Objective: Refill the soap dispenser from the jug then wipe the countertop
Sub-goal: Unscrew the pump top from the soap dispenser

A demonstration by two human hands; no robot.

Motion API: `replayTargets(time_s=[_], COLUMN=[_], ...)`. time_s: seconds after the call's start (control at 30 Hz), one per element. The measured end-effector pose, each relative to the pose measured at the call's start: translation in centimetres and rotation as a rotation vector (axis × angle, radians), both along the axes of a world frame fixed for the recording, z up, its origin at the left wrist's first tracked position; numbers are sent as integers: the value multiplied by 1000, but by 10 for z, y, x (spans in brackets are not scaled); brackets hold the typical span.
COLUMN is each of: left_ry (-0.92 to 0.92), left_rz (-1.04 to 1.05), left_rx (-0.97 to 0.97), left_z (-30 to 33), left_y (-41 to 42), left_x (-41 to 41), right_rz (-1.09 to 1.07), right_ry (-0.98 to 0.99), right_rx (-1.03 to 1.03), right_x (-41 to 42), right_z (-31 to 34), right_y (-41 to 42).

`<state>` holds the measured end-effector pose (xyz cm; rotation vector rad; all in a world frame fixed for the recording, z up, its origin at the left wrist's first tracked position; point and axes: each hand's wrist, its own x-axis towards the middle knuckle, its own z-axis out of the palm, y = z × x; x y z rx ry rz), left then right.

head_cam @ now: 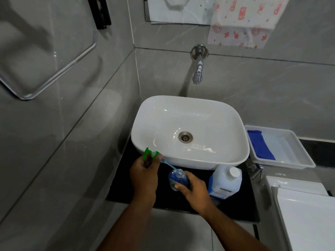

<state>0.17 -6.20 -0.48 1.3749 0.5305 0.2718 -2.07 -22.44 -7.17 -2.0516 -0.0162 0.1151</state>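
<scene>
My right hand [194, 190] grips the clear soap dispenser bottle [176, 179], which holds a little blue liquid and stands on the black countertop [235, 205]. My left hand [145, 175] holds the green pump head [151, 154] up and to the left; its tube slants down with the tip still in the bottle's neck. The white jug [225, 181] with a white cap and a blue label stands capped just right of the bottle. A blue cloth [260, 144] lies in a white tray [290, 151] at the right.
A white basin [188, 131] fills the back of the countertop under a wall tap [198, 69]. A white toilet cistern [304, 205] stands at the right. Grey tiled walls close in on the left and behind, with a metal towel rail [45, 69] on the left.
</scene>
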Motion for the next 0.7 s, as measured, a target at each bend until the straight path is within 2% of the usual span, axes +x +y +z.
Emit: replayTargets(time_s=[0.27,0.47,0.6,0.7], left_ry=[21,-39,10,152], left_rz=[8,16,107,120], left_rx=[-48,-60,-36,-8], left_z=[2,22,32,15], left_y=[1,2,37,71], left_x=[0,-3,11,21], right_rz=[1,0,-8,-14], right_ry=[6,13,25,24], right_rx=[-4,-6,7,11], right_x=[0,-3,-2,-1], right_z=[0,2,0,-1], right_y=[1,1,0,1])
